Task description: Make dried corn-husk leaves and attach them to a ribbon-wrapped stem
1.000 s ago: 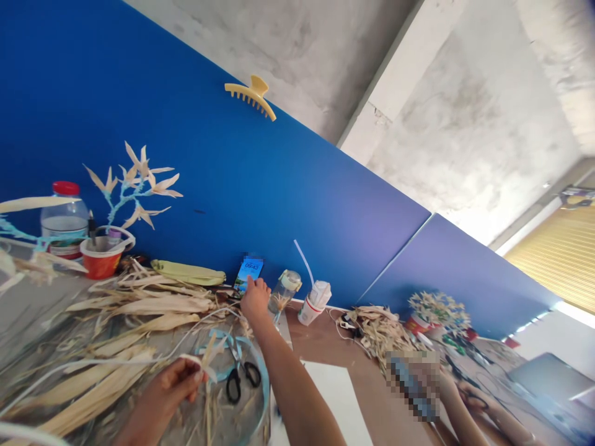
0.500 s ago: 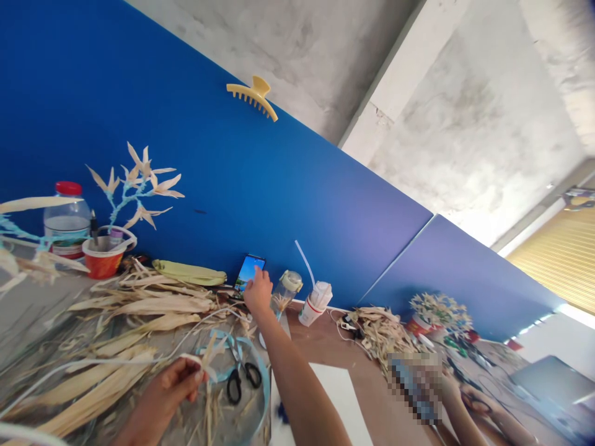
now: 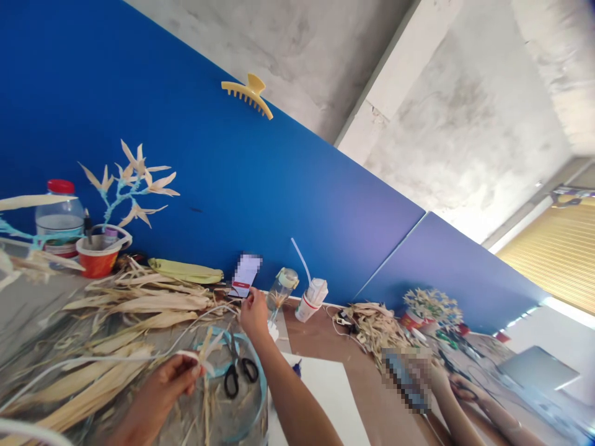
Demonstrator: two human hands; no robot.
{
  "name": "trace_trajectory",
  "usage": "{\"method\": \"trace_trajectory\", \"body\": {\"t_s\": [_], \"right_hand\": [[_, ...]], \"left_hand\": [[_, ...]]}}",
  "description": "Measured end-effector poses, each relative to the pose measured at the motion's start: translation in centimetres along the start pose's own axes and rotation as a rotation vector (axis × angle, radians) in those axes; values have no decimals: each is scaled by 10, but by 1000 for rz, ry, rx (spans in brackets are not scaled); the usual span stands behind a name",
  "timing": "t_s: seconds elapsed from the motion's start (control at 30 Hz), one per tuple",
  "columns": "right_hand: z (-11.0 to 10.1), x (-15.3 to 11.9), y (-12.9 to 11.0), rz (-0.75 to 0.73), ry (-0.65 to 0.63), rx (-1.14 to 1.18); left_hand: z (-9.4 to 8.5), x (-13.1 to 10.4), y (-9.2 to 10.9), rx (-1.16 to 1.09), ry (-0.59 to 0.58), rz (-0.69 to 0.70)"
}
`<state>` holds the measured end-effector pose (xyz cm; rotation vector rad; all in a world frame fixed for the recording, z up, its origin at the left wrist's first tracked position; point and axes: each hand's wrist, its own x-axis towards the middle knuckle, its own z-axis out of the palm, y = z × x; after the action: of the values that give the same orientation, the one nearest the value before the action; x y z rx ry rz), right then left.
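My left hand (image 3: pixel 173 381) pinches a pale strip of dried corn husk (image 3: pixel 199 362) over the littered table at lower left. Black-handled scissors (image 3: pixel 240 376) lie just to its right, among loops of light-blue ribbon (image 3: pixel 259 402). My right hand (image 3: pixel 255 314) reaches forward to a phone (image 3: pixel 245 275) that leans upright against the blue partition. One finger points up at the phone's lower edge; whether it touches I cannot tell. No object shows in this hand, and its other fingers are partly bent. The phone's screen is pale with a red bar.
Dried husks (image 3: pixel 158 301) and a green husk (image 3: pixel 186 271) cover the left side. A red cup (image 3: pixel 96 263) holds a husk-flower branch (image 3: pixel 134 192). A clear jar (image 3: pixel 282 288), a paper cup (image 3: pixel 307 308) and white paper (image 3: pixel 325 384) stand or lie rightward. Another person's hands (image 3: pixel 437 378) work at right.
My right hand has drawn down from the phone's screen to its lower edge. The screen has gone from a blue picture to a pale page. My left hand keeps its husk.
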<state>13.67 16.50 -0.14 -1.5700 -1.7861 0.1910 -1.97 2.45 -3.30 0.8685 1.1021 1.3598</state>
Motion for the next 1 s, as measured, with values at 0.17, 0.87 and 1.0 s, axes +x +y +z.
{"method": "trace_trajectory", "body": {"t_s": [0.17,0.87,1.0], "right_hand": [[-34,-45,16,12,-36,205],[-75,-110,4,288,-159,336],[-77,-118,4,238,-137,312]], "left_hand": [[0,-6,12,-9,8,-5],[-2,-10,21,-211,9,-40],[0,-8,18,-201,-11,-30]]}}
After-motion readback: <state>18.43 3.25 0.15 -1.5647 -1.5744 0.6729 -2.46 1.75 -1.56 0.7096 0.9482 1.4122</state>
